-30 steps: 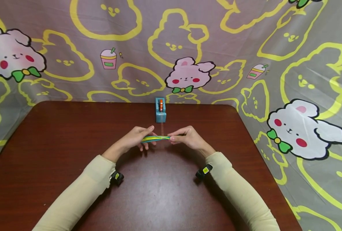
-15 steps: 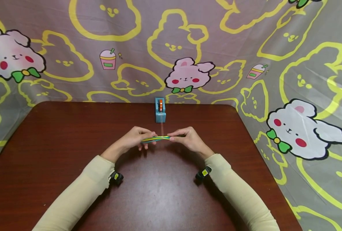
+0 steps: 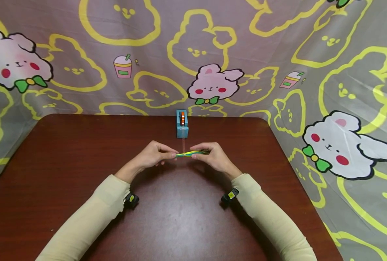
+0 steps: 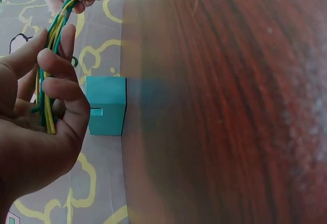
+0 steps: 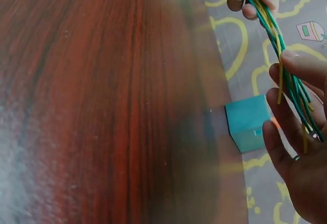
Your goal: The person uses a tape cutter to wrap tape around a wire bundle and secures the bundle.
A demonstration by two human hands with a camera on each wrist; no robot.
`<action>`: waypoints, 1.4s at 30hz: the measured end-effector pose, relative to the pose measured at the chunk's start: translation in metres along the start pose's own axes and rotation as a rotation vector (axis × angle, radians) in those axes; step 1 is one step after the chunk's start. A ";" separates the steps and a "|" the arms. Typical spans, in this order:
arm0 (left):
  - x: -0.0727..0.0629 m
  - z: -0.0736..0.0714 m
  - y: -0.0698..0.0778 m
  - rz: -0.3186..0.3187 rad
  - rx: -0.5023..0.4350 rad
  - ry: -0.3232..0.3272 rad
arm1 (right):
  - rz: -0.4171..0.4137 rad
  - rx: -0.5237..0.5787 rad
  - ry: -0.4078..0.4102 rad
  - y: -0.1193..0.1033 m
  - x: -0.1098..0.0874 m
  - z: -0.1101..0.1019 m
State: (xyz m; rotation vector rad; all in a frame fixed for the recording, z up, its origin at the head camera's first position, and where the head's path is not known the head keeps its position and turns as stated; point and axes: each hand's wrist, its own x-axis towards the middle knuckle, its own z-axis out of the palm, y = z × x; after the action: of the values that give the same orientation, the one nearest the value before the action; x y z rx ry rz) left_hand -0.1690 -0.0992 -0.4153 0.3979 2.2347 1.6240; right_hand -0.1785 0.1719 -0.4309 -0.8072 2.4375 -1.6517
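A slim bundle of green and yellow wires (image 3: 184, 154) stretches between the two hands, raised over the table. My left hand (image 3: 151, 155) pinches it between thumb and fingers; in the left wrist view the wires (image 4: 56, 32) run down into the palm. On the other side, my right hand (image 3: 214, 156) grips the bundle with thumb and fingertips. Loose ends of the wires (image 5: 294, 94) fan out across the right fingers in the right wrist view. Near the middle of the bundle, a shiny band (image 4: 62, 13) shows in the left wrist view.
A blue tape dispenser (image 3: 182, 132) with an orange core stands beyond the hands, near the back of the dark wooden table (image 3: 66, 156). From its front, a narrow pale strip (image 3: 184, 145) reaches toward the bundle. A patterned curtain (image 3: 154, 90) rises behind and at the sides.
My left thumb and fingers have come together and shifted right along the bundle, covering its left part. The right hand stays in place, and more of the wires shows between its fingers.
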 end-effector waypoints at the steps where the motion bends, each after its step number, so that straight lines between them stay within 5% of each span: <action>1: 0.000 0.000 0.000 0.008 0.010 0.006 | 0.004 -0.001 -0.002 0.000 0.000 -0.001; 8: 0.003 0.000 -0.002 0.093 0.063 0.034 | 0.082 0.096 0.098 0.005 0.003 -0.005; 13: 0.005 -0.001 -0.003 0.110 0.087 0.048 | 0.326 0.371 0.164 0.009 0.006 -0.006; 18: 0.006 -0.002 -0.005 0.171 0.096 0.044 | 0.615 0.741 0.048 0.012 0.009 -0.008; 22: 0.007 -0.002 -0.006 0.244 0.112 0.037 | 0.734 0.883 -0.087 0.012 0.009 -0.007; 27: 0.007 -0.003 -0.005 0.281 0.125 0.042 | 0.781 0.943 -0.145 0.013 0.007 -0.008; 35: 0.008 -0.002 -0.005 0.341 0.165 0.038 | 0.734 1.031 -0.217 0.016 0.007 -0.012; 42: 0.010 -0.001 -0.003 0.378 0.217 0.029 | 0.772 0.890 -0.137 0.009 0.008 -0.009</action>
State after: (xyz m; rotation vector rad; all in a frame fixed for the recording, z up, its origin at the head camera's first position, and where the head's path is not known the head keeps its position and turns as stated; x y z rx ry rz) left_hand -0.1783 -0.0968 -0.4186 0.9077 2.4794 1.5643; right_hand -0.1921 0.1777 -0.4332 0.1386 1.3383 -1.9003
